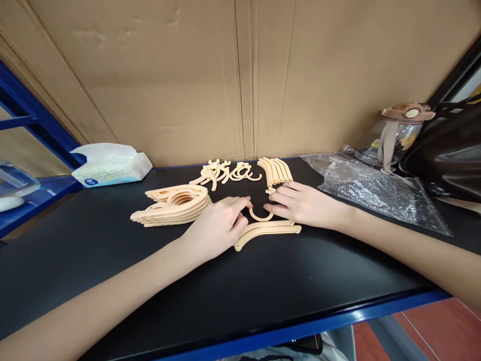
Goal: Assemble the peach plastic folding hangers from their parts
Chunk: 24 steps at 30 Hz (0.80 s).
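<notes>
My left hand is closed at the left end of a beige hook, fingertips against it. Below the hook lie curved beige arm pieces, partly under both hands. My right hand rests palm down with its fingers spread, right of the hook, near a small beige piece. Left of my left hand sits a stack of folded beige hangers. Behind the hands are a pile of loose hooks and a row of curved arm pieces.
A tissue pack stands at the back left. Clear plastic wrap covers the right side, with a strapped bottle and a dark bag beyond. Cardboard rises behind the black table.
</notes>
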Each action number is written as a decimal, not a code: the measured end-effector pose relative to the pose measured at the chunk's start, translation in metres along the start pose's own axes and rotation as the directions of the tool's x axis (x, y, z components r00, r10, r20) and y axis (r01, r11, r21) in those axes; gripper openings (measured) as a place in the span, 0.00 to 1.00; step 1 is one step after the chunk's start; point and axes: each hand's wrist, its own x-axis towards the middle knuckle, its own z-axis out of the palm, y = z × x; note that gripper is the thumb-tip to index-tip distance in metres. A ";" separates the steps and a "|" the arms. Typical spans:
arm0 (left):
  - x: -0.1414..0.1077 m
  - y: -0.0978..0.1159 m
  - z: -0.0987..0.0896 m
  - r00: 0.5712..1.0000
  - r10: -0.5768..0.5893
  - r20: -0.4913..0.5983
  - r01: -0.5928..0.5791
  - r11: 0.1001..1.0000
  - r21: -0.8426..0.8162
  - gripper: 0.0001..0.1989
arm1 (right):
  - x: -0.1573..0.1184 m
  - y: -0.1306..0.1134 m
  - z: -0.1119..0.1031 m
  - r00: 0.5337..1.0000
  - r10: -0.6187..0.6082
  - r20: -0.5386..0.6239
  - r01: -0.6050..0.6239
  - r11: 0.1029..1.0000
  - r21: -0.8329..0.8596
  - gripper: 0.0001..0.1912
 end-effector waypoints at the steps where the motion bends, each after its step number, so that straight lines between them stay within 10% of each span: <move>1: 0.000 0.000 0.000 1.000 0.000 0.000 0.000 1.000 0.003 0.16 | 0.000 0.000 0.000 1.000 0.000 0.000 0.000 1.000 0.002 0.14; 24: -0.001 -0.005 0.001 0.990 0.141 0.007 -0.141 0.990 0.008 0.18 | 0.001 0.003 -0.006 0.985 0.175 -0.001 -0.173 0.977 0.123 0.09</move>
